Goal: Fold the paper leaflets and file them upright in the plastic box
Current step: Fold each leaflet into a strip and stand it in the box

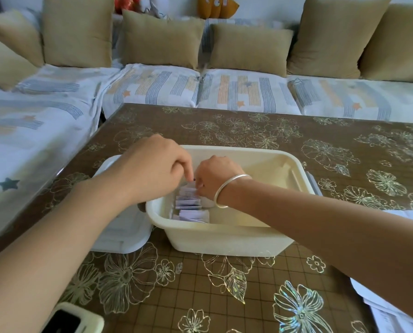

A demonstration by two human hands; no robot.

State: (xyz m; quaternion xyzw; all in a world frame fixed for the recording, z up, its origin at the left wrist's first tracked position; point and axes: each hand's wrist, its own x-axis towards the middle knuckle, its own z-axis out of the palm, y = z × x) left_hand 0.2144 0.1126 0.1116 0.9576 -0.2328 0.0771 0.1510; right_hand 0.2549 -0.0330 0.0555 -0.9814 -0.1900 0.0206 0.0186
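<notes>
Phone (73, 320) nr bottom-left edge; loose sheets (393, 316) at rt. Plastic box (224, 243) on table (248, 296), lid (123, 231) at its left end. Folded leaflets (193, 212) upright in box's left part. L hand (157, 164) & R hand (215, 176), fingers curled, pinch leaflet tops. Sofa (224, 92) behind.

The left hand (157, 164), the right hand (215, 176) and a row of folded white paper leaflets (191, 205) crowd the left end of the cream rectangular plastic box (224, 241), whose right half lies open from above, while a pale plastic lid (121, 231) butts against its left wall.
</notes>
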